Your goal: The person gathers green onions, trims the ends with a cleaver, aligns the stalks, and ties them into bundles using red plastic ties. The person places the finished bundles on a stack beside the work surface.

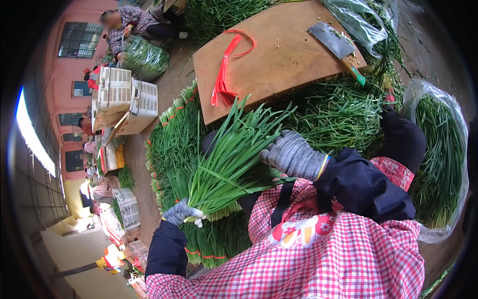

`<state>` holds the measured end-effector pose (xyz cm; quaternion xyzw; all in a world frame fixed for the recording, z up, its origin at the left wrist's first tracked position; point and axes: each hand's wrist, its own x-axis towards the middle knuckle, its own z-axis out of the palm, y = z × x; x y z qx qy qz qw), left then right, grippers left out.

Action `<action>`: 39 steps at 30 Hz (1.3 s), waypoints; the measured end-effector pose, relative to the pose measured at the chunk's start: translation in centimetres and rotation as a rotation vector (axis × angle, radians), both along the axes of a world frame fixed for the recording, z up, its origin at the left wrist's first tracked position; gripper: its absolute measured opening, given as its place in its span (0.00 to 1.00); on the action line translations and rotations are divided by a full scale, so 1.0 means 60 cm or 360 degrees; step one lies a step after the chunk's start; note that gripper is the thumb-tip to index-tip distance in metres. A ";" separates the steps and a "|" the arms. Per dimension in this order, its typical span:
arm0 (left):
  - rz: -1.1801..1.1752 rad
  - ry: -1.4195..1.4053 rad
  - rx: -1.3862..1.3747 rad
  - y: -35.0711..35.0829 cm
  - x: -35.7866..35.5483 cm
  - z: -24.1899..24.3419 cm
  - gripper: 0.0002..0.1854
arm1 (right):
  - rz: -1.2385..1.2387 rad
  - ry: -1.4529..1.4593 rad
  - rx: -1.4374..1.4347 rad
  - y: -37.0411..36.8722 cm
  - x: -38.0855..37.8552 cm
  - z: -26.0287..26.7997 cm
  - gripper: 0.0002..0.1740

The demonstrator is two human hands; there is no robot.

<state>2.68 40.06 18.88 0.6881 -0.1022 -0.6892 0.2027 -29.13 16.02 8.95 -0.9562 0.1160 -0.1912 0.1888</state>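
My left hand [183, 213], in a grey knit glove, is closed around the pale stem end of a loose bunch of garlic chives [227, 164]. The flat green leaves fan up and to the right across my lap. At the leaf side, my right hand [293, 155], gloved alike, has its fingers curled against the leaves; whether it grips any is hidden. Chive bunches tied with red strips [175, 138] are stacked beyond my left hand, and more tied bunches [209, 246] lie below it. Loose chives [336, 116] are heaped past my right hand.
A wooden board [283, 48] ahead carries a bundle of red tie strips [226, 71] and a cleaver [332, 41]. A plastic bag of chives [437, 157] stands at right. White crates [143, 99] and a person [138, 22] handling a filled bag [145, 58] are at upper left.
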 end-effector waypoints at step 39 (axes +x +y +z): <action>-0.0330 -0.0197 0.0143 -0.028 0.000 0.031 0.14 | -0.0453 0.0332 0.1907 -0.163 -0.012 -0.131 0.18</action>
